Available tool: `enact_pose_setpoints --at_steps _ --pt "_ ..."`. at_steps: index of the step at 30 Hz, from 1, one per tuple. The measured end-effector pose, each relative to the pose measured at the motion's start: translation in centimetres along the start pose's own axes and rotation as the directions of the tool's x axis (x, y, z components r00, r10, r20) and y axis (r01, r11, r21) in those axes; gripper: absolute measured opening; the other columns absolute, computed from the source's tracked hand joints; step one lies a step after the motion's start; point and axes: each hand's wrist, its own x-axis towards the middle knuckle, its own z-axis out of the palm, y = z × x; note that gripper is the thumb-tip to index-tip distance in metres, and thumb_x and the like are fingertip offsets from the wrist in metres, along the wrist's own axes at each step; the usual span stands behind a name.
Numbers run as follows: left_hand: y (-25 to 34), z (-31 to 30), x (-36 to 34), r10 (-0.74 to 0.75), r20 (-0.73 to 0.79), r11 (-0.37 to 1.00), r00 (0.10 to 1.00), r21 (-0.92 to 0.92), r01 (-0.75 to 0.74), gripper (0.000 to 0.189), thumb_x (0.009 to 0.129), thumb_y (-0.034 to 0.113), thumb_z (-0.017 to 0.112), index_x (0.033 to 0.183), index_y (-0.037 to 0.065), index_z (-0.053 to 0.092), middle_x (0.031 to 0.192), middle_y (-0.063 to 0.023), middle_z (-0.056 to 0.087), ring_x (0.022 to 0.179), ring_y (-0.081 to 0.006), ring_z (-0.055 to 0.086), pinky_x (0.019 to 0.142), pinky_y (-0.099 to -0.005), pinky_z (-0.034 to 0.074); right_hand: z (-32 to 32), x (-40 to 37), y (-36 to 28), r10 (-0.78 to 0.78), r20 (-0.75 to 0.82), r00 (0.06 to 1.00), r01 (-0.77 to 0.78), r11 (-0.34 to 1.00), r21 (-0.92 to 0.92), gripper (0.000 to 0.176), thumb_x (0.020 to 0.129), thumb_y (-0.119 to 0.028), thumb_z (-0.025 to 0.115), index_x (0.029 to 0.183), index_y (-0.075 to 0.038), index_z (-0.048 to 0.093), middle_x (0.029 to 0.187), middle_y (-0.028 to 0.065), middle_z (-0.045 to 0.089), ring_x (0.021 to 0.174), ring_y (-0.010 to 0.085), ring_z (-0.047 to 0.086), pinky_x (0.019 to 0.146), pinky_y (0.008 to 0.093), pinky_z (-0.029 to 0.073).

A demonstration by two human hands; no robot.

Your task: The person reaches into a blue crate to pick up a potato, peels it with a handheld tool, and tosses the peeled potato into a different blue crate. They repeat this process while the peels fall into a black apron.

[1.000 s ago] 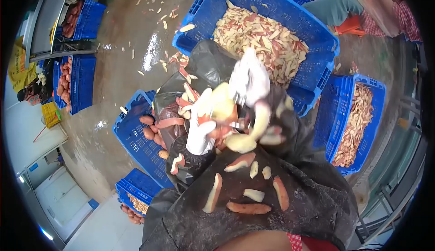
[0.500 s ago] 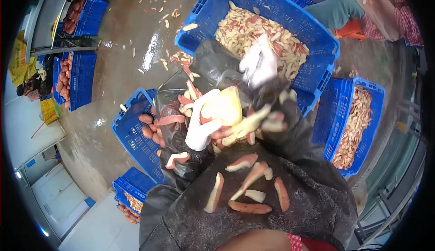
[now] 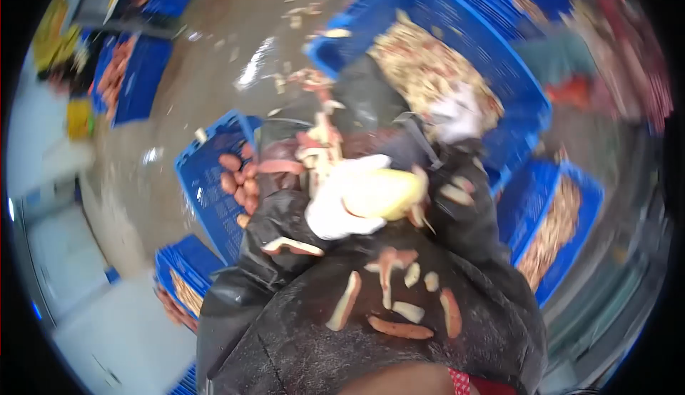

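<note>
In the head view, the gloved left hand [image 3: 335, 213] is clenched around a peeled yellow sweet potato [image 3: 382, 194], just above the dark apron [image 3: 300, 338]. The gloved right hand [image 3: 457, 115] hangs beyond it, near the blue crate of peelings [image 3: 492, 34]; it is too blurred to tell its grip
</note>
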Motion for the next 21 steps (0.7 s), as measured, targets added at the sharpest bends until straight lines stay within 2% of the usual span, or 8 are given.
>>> enact_pose_setpoints --at_steps 1,4,9,14,16,19,20,21 --pt "0.9 0.6 0.2 0.095 -0.007 0.994 0.995 0.047 -0.094 0.086 0.060 0.008 0.083 0.133 -0.001 0.037 0.126 -0.0145 0.050 0.117 -0.0237 0.050 0.099 -0.0388 0.040 1.5 -0.5 -0.8 -0.078 0.292 0.953 -0.019 0.950 0.313 0.037 0.094 -0.026 0.048 0.059 -0.020 0.040 0.050 -0.0072 0.037 0.046 0.0060 0.040 0.050 0.0215 0.037" --pt "-0.3 4.2 0.6 0.413 -0.459 0.893 0.787 0.033 -0.449 0.080 0.057 0.005 0.086 0.123 0.003 0.041 0.128 -0.0174 0.048 0.126 -0.0280 0.041 0.104 -0.0427 0.032 5.5 -3.2 0.1 0.110 0.283 0.953 -0.241 0.842 0.482 0.038 0.094 -0.031 0.047 0.061 -0.016 0.038 0.052 -0.0046 0.034 0.043 0.0091 0.037 0.049 0.0245 0.039" --pt "-0.7 3.6 -3.2 0.252 -0.445 0.949 0.859 0.288 -0.129 0.079 0.059 0.011 0.082 0.125 0.002 0.040 0.132 -0.0194 0.044 0.130 -0.0319 0.036 0.106 -0.0387 0.031 8.4 -3.4 5.4 0.231 0.226 0.946 -0.281 0.934 0.220 0.044 0.098 -0.039 0.038 0.062 -0.013 0.036 0.051 -0.0043 0.033 0.036 0.0068 0.029 0.039 0.0235 0.027" --pt "2.2 3.1 -2.4 0.101 -0.295 0.677 0.950 0.720 0.152 0.086 0.059 0.018 0.075 0.134 0.002 0.036 0.134 -0.0209 0.038 0.122 -0.0357 0.041 0.103 -0.0409 0.034 11.6 -5.9 8.4 0.146 0.227 0.963 -0.122 0.986 -0.118 0.047 0.098 -0.045 0.035 0.063 -0.015 0.039 0.052 -0.0028 0.036 0.039 0.0103 0.037 0.037 0.0304 0.034" --pt "0.8 2.8 -1.7 0.038 -0.312 0.778 0.949 0.606 0.168 0.085 0.059 0.014 0.073 0.135 0.003 0.037 0.129 -0.0180 0.045 0.117 -0.0338 0.045 0.100 -0.0395 0.037 10.7 -4.6 7.0 -0.044 0.031 0.999 0.051 0.943 -0.329 0.047 0.098 -0.045 0.035 0.061 -0.015 0.039 0.051 -0.0034 0.036 0.039 0.0115 0.037 0.037 0.0306 0.033" --pt "0.8 3.4 -2.5 0.074 -0.341 0.851 0.937 0.512 0.119 0.083 0.059 0.007 0.074 0.134 0.004 0.039 0.125 -0.0132 0.051 0.116 -0.0242 0.051 0.099 -0.0334 0.040 4.5 -1.0 1.0 -0.226 -0.289 0.930 0.226 0.974 -0.034 0.050 0.097 -0.047 0.036 0.057 -0.016 0.034 0.049 -0.0047 0.031 0.039 0.0127 0.031 0.038 0.0291 0.030" --pt "-0.2 3.1 -2.4 0.092 -0.336 0.892 0.937 0.447 0.072 0.084 0.059 0.006 0.074 0.135 0.003 0.038 0.126 -0.0126 0.051 0.116 -0.0231 0.051 0.099 -0.0333 0.040 5.5 -2.4 2.4 -0.278 0.257 0.926 0.323 0.933 -0.155 0.050 0.095 -0.049 0.040 0.057 -0.017 0.034 0.049 -0.0053 0.028 0.039 0.0121 0.030 0.039 0.0287 0.029" --pt "-1.3 3.2 -2.0 0.124 -0.337 0.955 0.933 0.297 -0.019 0.089 0.056 0.006 0.074 0.136 0.003 0.036 0.125 -0.0156 0.050 0.116 -0.0278 0.050 0.099 -0.0369 0.040 8.8 -3.9 4.6 -0.144 0.432 0.890 0.171 0.985 -0.023 0.048 0.096 -0.046 0.041 0.058 -0.018 0.035 0.047 -0.0056 0.028 0.038 0.0107 0.030 0.037 0.0276 0.028"
